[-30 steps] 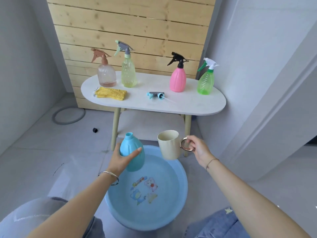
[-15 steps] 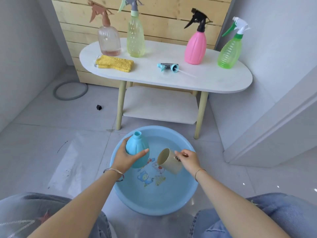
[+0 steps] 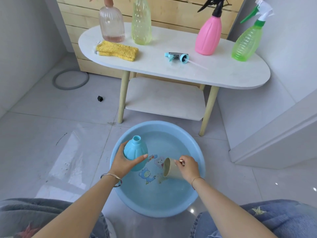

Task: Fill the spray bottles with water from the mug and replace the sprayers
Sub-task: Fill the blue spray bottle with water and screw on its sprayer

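My left hand grips an open-necked light blue bottle, upright over the left side of a blue basin holding water. My right hand holds a beige mug by its handle, tipped on its side with the mouth low in the basin. The blue sprayer with its tube lies on the white table. A pink-tinted clear bottle, a yellow-green bottle, a pink bottle and a green bottle stand there with sprayers on.
A yellow cloth lies on the table's left end. A lower shelf sits under the table, whose legs stand just beyond the basin. A grey ring and a small black cube lie on the tiled floor. My knees frame the basin.
My view has dropped toward the basin. My right hand has lowered and tipped the mug from upright above the basin down into the water. The blue bottle stays in my left hand.
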`<state>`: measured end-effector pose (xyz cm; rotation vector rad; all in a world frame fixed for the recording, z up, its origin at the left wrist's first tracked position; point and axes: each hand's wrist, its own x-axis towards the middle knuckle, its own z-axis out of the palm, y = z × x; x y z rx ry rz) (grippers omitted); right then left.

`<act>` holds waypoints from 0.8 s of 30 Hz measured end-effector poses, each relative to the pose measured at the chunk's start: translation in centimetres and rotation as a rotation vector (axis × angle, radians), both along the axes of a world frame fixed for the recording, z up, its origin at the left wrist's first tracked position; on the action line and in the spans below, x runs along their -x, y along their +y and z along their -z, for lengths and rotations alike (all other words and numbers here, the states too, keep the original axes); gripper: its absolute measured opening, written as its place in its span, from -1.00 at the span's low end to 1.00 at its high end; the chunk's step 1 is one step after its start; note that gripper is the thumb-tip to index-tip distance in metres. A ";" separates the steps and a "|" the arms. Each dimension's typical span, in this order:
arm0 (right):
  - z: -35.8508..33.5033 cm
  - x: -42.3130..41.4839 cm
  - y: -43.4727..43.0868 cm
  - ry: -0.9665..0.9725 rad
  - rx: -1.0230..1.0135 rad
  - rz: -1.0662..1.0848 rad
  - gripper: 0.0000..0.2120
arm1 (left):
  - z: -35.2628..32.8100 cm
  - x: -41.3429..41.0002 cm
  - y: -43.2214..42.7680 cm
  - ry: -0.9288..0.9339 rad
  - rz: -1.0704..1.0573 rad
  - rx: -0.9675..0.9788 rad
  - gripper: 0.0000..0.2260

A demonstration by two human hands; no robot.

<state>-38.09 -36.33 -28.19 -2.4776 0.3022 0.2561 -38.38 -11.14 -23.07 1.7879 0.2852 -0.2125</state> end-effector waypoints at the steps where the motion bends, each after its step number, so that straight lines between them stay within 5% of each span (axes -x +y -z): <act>1: 0.1 -0.1 0.1 0.005 0.000 -0.006 -0.70 | 0.1 0.0 0.1 0.013 -0.005 0.001 -0.36; 6: 0.7 -0.1 0.7 0.038 -0.002 -0.051 -0.70 | 0.5 0.0 0.5 0.034 -0.011 0.013 -0.17; 11: 1.0 0.2 1.3 0.066 -0.015 -0.089 -0.61 | 0.3 -0.1 0.3 0.027 -0.037 0.014 -0.38; 24: -3.3 0.1 0.5 0.084 -0.593 0.307 -0.68 | -1.8 -0.3 0.4 -0.007 -0.150 0.109 -0.20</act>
